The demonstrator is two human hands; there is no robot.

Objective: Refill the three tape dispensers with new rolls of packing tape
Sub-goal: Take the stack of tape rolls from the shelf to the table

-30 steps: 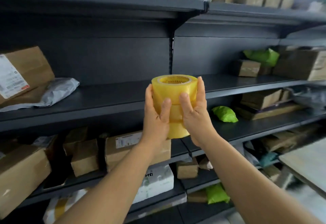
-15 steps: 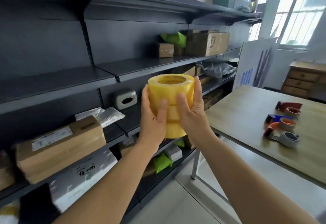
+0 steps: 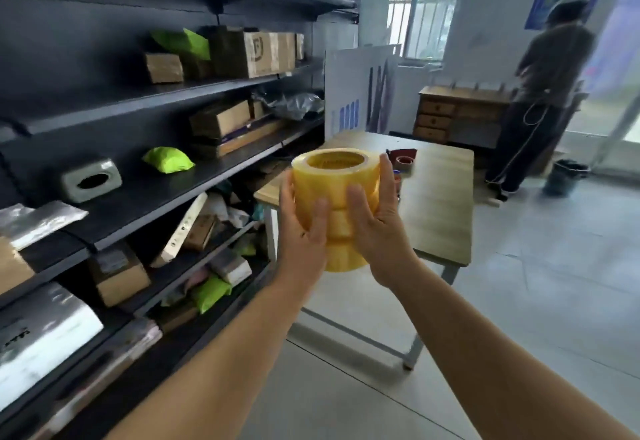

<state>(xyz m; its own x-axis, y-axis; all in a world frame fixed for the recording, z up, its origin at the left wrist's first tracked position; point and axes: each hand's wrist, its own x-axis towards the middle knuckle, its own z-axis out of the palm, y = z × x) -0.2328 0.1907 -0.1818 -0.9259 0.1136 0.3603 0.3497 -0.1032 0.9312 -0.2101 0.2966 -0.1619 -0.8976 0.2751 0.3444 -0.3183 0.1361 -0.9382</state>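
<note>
Tape rolls (image 3: 334,194): yellow stack, axis upright, clamped between left hand (image 3: 303,228) and right hand (image 3: 379,221); dispensers (image 3: 401,159) (partly hidden) on table (image 3: 440,197) just beyond.

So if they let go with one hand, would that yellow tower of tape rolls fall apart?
Probably. The yellow stack of tape rolls looks like separate rolls piled upright, so they could slide off each other. The left hand and right hand press its sides and nothing shows beneath, so one grip might not hold it. The round rolls would likely roll away.
</note>
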